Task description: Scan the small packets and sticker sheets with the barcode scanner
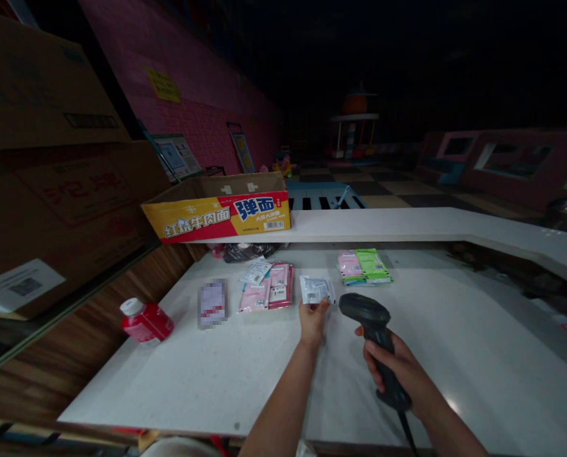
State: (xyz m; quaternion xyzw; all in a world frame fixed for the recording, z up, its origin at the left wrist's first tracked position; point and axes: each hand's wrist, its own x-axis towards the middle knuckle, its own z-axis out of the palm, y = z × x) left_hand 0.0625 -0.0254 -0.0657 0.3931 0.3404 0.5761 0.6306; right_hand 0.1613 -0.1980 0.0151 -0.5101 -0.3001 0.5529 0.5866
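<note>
My left hand [314,324] pinches the lower edge of a small white packet [315,289] with a printed label, held over the counter. My right hand [397,368] is wrapped round the handle of a black barcode scanner [365,310], whose cord runs down toward me. The scanner's head points toward the packet, a short way apart from it. To the left of the packet lies a pile of pink, red and white packets [266,287]. Beyond the scanner is a second group of green and pink packets [365,266].
A red bottle with a white cap [147,322] lies on the left of the white counter [178,387]. Near it is a blurred-out item [213,303]. An open yellow and red carton [216,212] rests on the raised ledge [373,223]. Large cardboard boxes [68,209] stand at far left.
</note>
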